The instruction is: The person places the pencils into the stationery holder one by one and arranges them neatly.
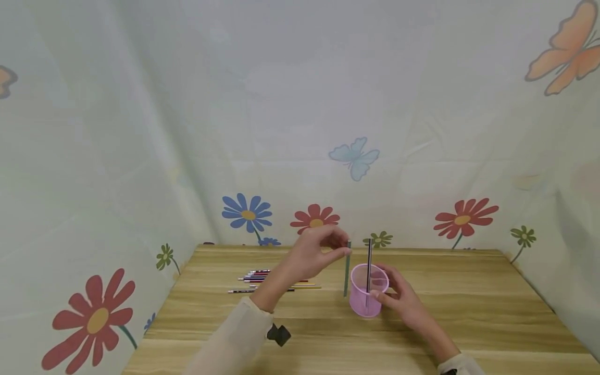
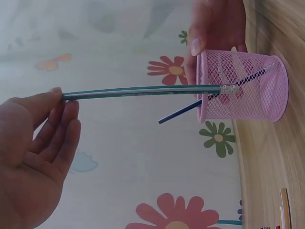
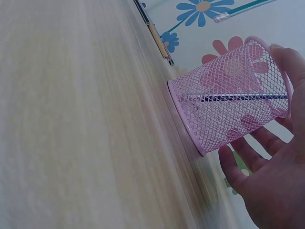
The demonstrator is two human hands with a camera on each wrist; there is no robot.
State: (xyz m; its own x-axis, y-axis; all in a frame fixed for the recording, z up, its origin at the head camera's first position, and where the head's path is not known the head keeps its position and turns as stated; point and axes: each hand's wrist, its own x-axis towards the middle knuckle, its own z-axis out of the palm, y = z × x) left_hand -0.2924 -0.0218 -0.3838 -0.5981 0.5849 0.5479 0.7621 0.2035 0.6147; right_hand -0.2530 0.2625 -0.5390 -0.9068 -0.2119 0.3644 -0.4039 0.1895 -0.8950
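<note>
My left hand (image 1: 315,255) pinches a green pencil (image 1: 347,273) near its upper end, between thumb and fingertips. The pencil hangs upright, its white eraser end down, just left of a pink mesh pencil cup (image 1: 360,304) in the head view. In the right wrist view, the green pencil (image 3: 248,9) is apart from the cup (image 3: 214,119). My right hand (image 1: 405,302) holds the cup from the right, thumb near the rim and fingers round the far side. A dark striped pencil (image 2: 178,112) leans inside the cup, its eraser end at the bottom.
Several loose pencils (image 1: 255,278) lie on the wooden table (image 1: 328,344) to the left, partly behind my left forearm. A small black object (image 1: 279,334) shows beside the left sleeve. Behind the table hangs a flowered cloth (image 1: 290,130).
</note>
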